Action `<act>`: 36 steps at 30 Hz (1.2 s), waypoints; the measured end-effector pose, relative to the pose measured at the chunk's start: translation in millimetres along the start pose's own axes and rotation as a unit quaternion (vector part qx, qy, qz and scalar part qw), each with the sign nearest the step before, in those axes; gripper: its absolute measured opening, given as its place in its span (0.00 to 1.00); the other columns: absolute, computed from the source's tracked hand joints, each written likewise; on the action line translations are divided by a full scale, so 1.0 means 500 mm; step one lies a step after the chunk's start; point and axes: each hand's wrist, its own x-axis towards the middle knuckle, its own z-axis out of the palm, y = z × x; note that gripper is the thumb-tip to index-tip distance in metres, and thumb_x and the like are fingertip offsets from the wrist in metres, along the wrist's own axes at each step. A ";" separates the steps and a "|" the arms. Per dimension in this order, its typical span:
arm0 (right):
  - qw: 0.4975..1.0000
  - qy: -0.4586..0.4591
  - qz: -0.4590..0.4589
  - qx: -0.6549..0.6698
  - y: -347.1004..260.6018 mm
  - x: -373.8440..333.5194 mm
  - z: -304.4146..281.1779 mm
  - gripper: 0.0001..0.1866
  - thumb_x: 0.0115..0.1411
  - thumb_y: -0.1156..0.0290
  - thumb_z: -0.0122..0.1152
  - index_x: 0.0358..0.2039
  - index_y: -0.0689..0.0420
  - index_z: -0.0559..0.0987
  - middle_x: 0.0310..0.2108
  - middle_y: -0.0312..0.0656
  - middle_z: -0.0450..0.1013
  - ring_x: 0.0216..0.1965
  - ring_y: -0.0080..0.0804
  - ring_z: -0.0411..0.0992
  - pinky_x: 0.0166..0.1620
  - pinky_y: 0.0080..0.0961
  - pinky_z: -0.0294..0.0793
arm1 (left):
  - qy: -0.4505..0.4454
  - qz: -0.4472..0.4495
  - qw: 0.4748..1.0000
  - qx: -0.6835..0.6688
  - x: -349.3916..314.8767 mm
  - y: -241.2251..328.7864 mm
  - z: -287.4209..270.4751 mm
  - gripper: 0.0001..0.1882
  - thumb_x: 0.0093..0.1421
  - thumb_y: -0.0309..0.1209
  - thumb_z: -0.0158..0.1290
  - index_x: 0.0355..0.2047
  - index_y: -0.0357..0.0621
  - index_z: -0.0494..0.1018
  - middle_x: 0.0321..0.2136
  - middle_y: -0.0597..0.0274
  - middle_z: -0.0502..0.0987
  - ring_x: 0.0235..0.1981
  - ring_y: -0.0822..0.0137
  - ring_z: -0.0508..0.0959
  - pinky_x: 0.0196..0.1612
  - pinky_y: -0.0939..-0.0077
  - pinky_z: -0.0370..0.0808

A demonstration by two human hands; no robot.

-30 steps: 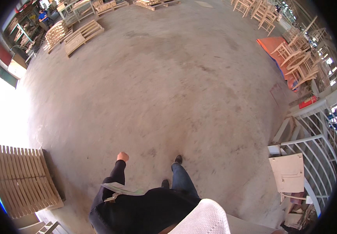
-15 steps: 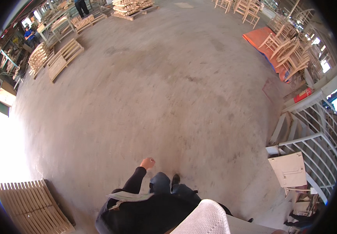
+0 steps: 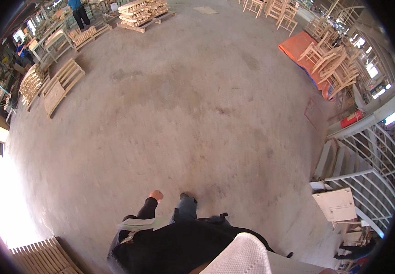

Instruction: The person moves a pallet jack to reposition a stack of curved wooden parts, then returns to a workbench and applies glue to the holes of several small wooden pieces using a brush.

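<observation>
My left hand (image 3: 157, 195) hangs in front of my body at the lower middle, past the end of a black sleeve (image 3: 147, 208). It looks small and rounded, its fingers curled in, and nothing sticks out of it. Below it lies the concrete floor (image 3: 197, 132), which it does not touch. Beside the hand, a jeans leg with a dark shoe (image 3: 189, 196) is stepping forward. Black clothing (image 3: 174, 244) and a piece of white textured cloth (image 3: 241, 255) fill the bottom. My right hand is out of sight.
Wooden pallets (image 3: 64, 86) and stacked wood parts (image 3: 142, 11) stand far left, where two people work. Wooden chairs (image 3: 334, 64) crowd an orange sheet (image 3: 298, 48) at far right. Nearer right are a red fire extinguisher (image 3: 352, 119) and white-railed stairs (image 3: 348, 176). A slatted wooden piece (image 3: 47, 258) lies lower left.
The pallets and stairs have shifted left and down in view as I walk. My left hand has swung left and a little lower. The leading foot differs, and the slatted piece has dropped lower.
</observation>
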 end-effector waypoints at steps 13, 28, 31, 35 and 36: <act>0.999 0.015 0.043 0.000 -0.328 0.212 0.109 0.26 0.50 0.52 0.53 0.42 0.58 0.76 0.39 0.52 0.74 0.40 0.46 0.74 0.43 0.38 0.72 | 0.133 0.076 0.986 -0.069 0.243 0.135 -0.292 0.16 0.52 0.39 0.46 0.33 0.42 0.75 0.32 0.47 0.77 0.38 0.48 0.76 0.40 0.59 0.72; 0.990 0.027 0.136 0.008 -0.784 0.476 0.252 0.25 0.50 0.53 0.53 0.41 0.59 0.77 0.37 0.52 0.74 0.39 0.46 0.74 0.43 0.38 0.72 | 0.177 -0.036 0.972 -0.148 0.464 -0.065 -0.785 0.14 0.51 0.40 0.49 0.28 0.42 0.75 0.18 0.52 0.77 0.22 0.56 0.79 0.30 0.69 0.76; 0.983 0.053 0.175 -0.009 -0.850 0.512 0.276 0.24 0.50 0.53 0.53 0.41 0.59 0.77 0.37 0.52 0.74 0.39 0.46 0.74 0.43 0.38 0.73 | 0.149 -0.030 0.973 -0.173 0.530 0.000 -0.912 0.13 0.51 0.39 0.50 0.28 0.43 0.76 0.18 0.53 0.77 0.21 0.58 0.79 0.29 0.69 0.76; 0.970 0.064 0.232 -0.029 -0.915 0.542 0.279 0.24 0.50 0.53 0.52 0.40 0.59 0.77 0.37 0.52 0.74 0.39 0.46 0.74 0.43 0.38 0.73 | 0.114 -0.037 0.976 -0.180 0.646 -0.010 -1.064 0.13 0.52 0.39 0.51 0.29 0.44 0.76 0.17 0.55 0.77 0.17 0.62 0.78 0.27 0.71 0.76; 0.966 0.070 0.246 -0.035 -0.929 0.551 0.275 0.24 0.50 0.53 0.52 0.40 0.59 0.77 0.37 0.52 0.74 0.38 0.46 0.74 0.42 0.38 0.73 | 0.091 -0.062 0.973 -0.205 0.650 0.016 -1.121 0.13 0.52 0.39 0.51 0.30 0.44 0.76 0.17 0.55 0.77 0.17 0.63 0.78 0.27 0.71 0.76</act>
